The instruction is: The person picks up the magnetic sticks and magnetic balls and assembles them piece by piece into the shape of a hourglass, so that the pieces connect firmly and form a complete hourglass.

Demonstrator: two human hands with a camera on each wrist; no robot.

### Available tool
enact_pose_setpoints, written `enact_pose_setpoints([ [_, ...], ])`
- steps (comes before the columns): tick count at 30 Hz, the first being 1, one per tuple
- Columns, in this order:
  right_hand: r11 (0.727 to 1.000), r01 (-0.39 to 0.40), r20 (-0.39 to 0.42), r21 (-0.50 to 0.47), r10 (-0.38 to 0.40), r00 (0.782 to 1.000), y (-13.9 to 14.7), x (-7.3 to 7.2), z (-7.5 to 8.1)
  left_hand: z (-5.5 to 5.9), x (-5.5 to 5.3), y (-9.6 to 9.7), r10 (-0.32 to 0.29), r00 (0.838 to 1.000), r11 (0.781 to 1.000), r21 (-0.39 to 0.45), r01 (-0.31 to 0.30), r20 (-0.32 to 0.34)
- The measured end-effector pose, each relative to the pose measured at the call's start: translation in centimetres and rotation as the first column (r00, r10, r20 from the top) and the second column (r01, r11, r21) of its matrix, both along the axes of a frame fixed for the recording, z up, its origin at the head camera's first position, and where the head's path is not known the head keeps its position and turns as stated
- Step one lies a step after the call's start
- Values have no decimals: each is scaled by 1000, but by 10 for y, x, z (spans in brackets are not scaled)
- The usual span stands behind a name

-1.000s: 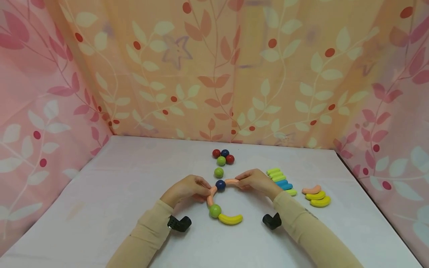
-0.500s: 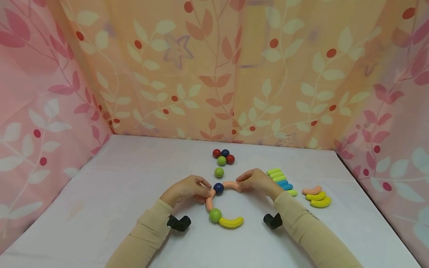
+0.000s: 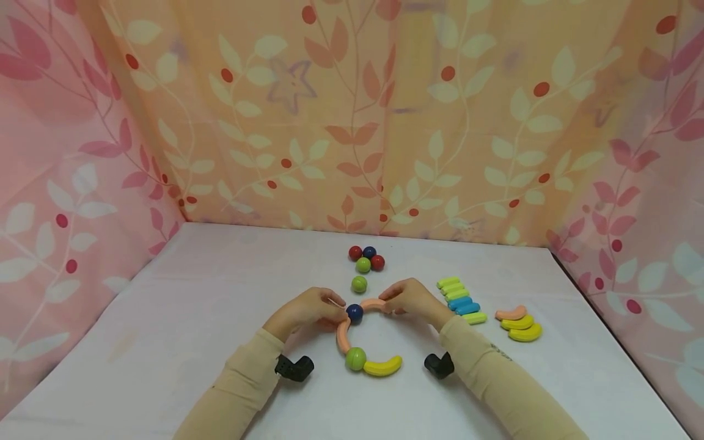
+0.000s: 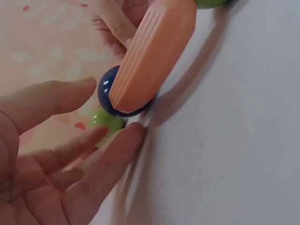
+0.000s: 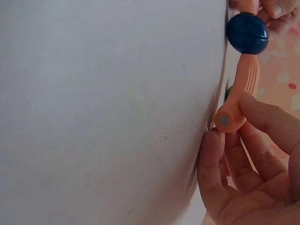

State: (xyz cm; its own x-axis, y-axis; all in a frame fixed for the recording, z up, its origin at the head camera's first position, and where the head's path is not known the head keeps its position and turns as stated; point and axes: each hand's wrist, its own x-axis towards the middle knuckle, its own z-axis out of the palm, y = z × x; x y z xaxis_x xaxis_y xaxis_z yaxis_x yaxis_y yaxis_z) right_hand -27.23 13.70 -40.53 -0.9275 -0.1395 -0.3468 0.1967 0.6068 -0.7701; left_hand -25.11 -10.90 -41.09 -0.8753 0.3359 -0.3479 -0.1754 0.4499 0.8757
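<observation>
Orange piece shifted leftward, free end pinched in right grip.

Back: peach-orange cloth curtain printed with cream and salmon leaves, red dots and a faint purple star outline
Left side: pink cloth panel with white and rose leaf print
Right side: similar pink leaf-print drape
Table: flat white tabletop, running back to the curtain
Light: soft, shadows blurred

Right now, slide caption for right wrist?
Right hand pinches a curved orange piece whose far end meets a blue ball.
</observation>
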Motion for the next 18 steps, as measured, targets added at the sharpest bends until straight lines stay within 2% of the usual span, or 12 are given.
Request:
enact_pose_setpoints([
  [3, 1000, 7, 4, -22, -7, 1000, -3, -1, -1, 1, -1, -1, 7, 1000, 1000, 30, -7, -16],
  [6, 999, 4, 9, -51, -3, 1000, -4, -2, -1, 2, -2, -2, -1, 1000, 1000, 3, 1, -15],
  [9, 998, -31, -1, -61, 31, 1000, -7, -3, -1, 1, -3, -3, 31, 999, 1000, 0, -31, -32],
  [13, 994, -90, -26, -57, 88, 996, -11, -2, 0, -3, -5, 0, 72, 997, 995, 67, -69, -32],
  [18, 991, -120, -49, -61, 117, 992, -15, -2, 1, -9, -5, 3, 58, 998, 995, 81, -56, -29],
])
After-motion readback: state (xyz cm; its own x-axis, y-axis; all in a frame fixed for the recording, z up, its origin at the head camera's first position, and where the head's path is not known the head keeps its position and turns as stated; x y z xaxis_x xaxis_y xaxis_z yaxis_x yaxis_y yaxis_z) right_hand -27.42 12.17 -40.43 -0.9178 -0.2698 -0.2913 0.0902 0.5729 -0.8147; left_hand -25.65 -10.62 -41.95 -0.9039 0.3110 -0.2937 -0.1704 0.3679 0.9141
